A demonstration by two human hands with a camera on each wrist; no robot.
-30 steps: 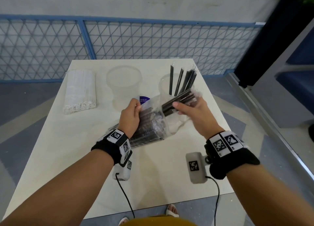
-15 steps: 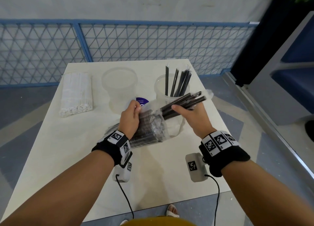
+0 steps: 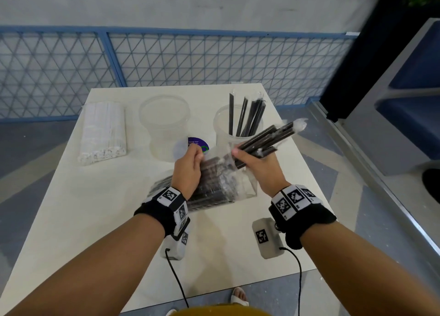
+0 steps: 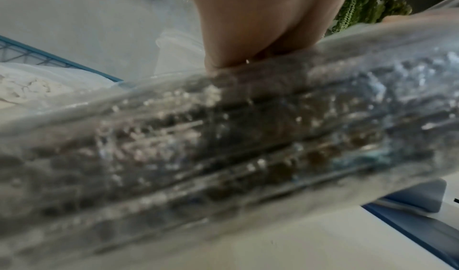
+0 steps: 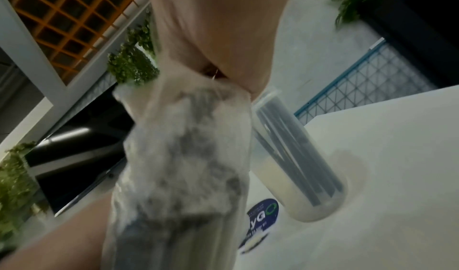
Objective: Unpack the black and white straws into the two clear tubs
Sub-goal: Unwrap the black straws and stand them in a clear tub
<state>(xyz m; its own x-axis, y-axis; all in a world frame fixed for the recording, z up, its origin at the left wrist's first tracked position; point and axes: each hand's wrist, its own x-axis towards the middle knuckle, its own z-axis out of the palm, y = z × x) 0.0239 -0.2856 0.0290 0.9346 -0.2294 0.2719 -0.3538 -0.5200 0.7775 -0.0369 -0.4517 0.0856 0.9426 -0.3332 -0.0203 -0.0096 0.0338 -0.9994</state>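
Head view looks down over the table [image 3: 100, 220]; blurry wrist views sit close, apparently beneath the hands.

This looks like a fenced work spot inside a big hall, not a home. A small white square bench [image 3: 71, 220] stands on a grey painted floor [image 3: 28, 149], with a blue wire-mesh fence [image 3: 190, 58] and a plain grey wall [image 3: 166, 4] behind.

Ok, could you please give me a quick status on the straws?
Left hand gripping black straw pack. Right hand holding a pulled bunch. Right tub partly filled; nothing blocking.
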